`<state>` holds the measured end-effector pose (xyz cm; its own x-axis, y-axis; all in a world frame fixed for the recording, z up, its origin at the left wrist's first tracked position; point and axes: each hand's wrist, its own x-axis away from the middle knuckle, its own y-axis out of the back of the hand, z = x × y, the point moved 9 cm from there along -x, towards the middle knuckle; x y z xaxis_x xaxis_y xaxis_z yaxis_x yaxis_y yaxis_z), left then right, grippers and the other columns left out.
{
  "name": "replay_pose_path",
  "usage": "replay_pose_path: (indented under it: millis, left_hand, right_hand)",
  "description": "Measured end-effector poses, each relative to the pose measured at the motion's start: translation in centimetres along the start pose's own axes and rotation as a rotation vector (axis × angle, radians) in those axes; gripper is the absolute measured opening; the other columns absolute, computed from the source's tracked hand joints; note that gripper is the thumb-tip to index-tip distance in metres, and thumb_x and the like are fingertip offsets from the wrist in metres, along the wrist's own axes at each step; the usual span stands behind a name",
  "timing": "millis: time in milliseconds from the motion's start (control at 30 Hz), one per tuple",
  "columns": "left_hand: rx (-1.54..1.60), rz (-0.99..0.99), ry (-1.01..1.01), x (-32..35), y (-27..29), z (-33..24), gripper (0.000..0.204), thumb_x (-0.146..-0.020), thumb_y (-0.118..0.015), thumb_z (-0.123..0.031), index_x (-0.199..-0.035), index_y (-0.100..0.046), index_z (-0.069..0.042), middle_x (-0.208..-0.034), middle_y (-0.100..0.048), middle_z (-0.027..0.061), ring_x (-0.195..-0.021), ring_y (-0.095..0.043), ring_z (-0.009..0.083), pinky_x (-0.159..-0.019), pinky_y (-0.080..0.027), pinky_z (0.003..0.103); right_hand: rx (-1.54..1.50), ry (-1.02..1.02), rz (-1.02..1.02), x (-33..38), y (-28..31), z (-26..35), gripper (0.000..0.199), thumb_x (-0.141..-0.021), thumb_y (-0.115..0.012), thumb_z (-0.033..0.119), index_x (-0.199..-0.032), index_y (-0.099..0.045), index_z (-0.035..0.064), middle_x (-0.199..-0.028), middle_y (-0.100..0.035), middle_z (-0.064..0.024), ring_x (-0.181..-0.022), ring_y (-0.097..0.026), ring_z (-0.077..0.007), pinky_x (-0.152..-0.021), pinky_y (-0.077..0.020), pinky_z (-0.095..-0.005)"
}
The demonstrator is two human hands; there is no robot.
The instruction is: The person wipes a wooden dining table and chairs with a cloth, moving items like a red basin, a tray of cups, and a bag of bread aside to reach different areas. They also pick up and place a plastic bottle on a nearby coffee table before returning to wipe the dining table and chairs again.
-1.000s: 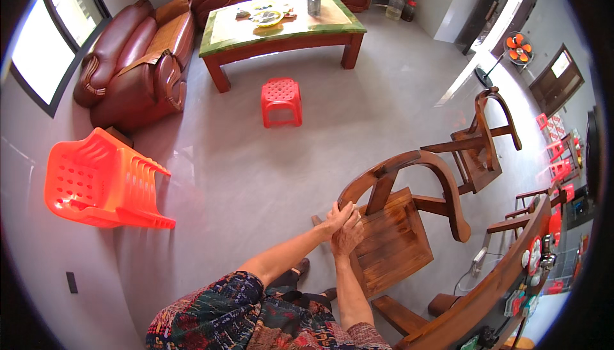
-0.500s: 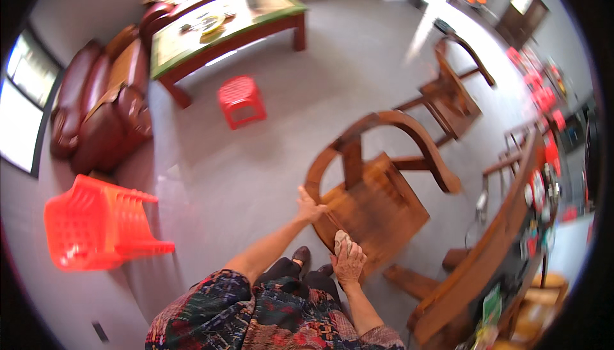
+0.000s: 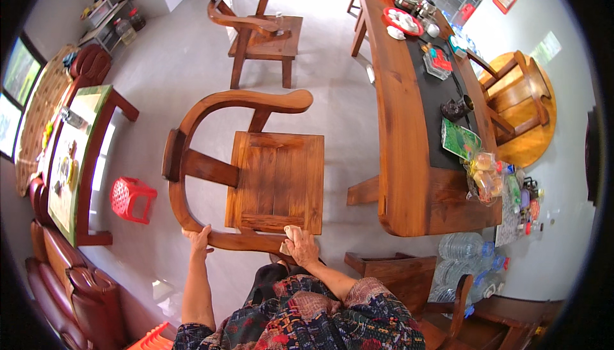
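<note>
A brown wooden armchair [image 3: 275,177] with a curved back rail stands right in front of me, its seat facing right. My left hand [image 3: 199,239] is closed around the near part of its rail. Nearer the rail's right end, my right hand [image 3: 302,249] grips a pale, crumpled cloth [image 3: 291,236] against the wood. The fingertips under the cloth are partly hidden.
To the right runs a long wooden table [image 3: 403,158] with bowls, a green packet and a bag of round food. Another armchair [image 3: 268,37] stands beyond. A red stool [image 3: 132,199] and coffee table [image 3: 96,132] are left; large water bottles [image 3: 460,257] sit right.
My view has turned to the right, bringing the long table fully into sight. My left hand still holds the armchair's rail, and my right hand with the cloth is now on the rail near its end.
</note>
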<state>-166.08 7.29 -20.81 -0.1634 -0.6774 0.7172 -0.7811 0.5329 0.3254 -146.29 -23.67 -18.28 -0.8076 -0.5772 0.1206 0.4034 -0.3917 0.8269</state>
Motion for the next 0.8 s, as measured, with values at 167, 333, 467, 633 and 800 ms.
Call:
replay_pose_path:
  millis: [167, 333, 467, 633, 800]
  left_hand:
    - [0.035, 0.028, 0.042, -0.5, 1.1, 1.1, 0.097, -0.079, -0.070, -0.028, -0.139, 0.006, -0.026, -0.140, -0.032, 0.0157, -0.126, -0.039, 0.0405, -0.088, -0.039, 0.071]
    - [-0.016, 0.069, 0.030, -1.2, 0.4, 0.5, 0.091, -0.081, -0.069, -0.030, -0.140, -0.001, -0.025, -0.140, -0.031, 0.0138, -0.127, -0.038, 0.0386, -0.088, -0.040, 0.070]
    - [-0.047, 0.067, -0.004, -3.9, 2.2, 3.4, 0.086, -0.081, -0.069, -0.032, -0.140, -0.007, -0.023, -0.132, -0.041, 0.0121, -0.117, -0.048, 0.0372, -0.083, -0.045, 0.066]
    - [0.004, 0.037, -0.106, -1.1, 0.3, 1.1, 0.097, -0.080, -0.072, -0.031, -0.141, 0.003, -0.021, -0.129, -0.042, 0.0168, -0.110, -0.052, 0.0372, -0.071, -0.052, 0.058]
    - [0.074, 0.057, -0.154, -2.3, 3.7, 0.0, 0.095, -0.078, -0.071, -0.043, -0.146, -0.012, -0.011, -0.126, -0.045, 0.0185, -0.101, -0.053, 0.0306, -0.064, -0.050, 0.044]
  right_hand:
    - [-0.164, -0.223, -0.127, 0.0, -2.7, -3.6, 0.028, -0.091, -0.053, 0.033, -0.103, -0.053, 0.0069, -0.089, -0.058, -0.0185, -0.090, -0.059, -0.0367, -0.074, -0.0497, -0.0469]
    - [-0.423, -0.512, 0.360, 0.2, -14.1, -11.8, 0.032, -0.089, -0.053, 0.031, -0.109, -0.054, 0.0063, -0.083, -0.060, -0.0162, -0.075, -0.063, -0.0324, -0.069, -0.0494, -0.0431]
    - [0.130, 0.092, 0.336, 0.1, -15.4, -9.8, 0.054, -0.075, -0.068, 0.011, -0.123, -0.043, 0.0005, -0.075, -0.058, -0.0195, -0.070, -0.062, -0.0354, -0.060, -0.0503, -0.0429]
    - [-0.037, -0.406, 0.221, 3.4, -7.5, -9.1, 0.037, -0.085, -0.057, 0.026, -0.111, -0.052, 0.0012, -0.097, -0.062, -0.0226, -0.088, -0.063, -0.0407, -0.075, -0.0513, -0.0493]
    - [0.184, -0.550, 0.197, 4.1, 0.6, 1.1, 0.033, -0.089, -0.053, 0.025, -0.112, -0.054, 0.0016, -0.110, -0.060, -0.0228, -0.098, -0.061, -0.0412, -0.082, -0.0500, -0.0500]
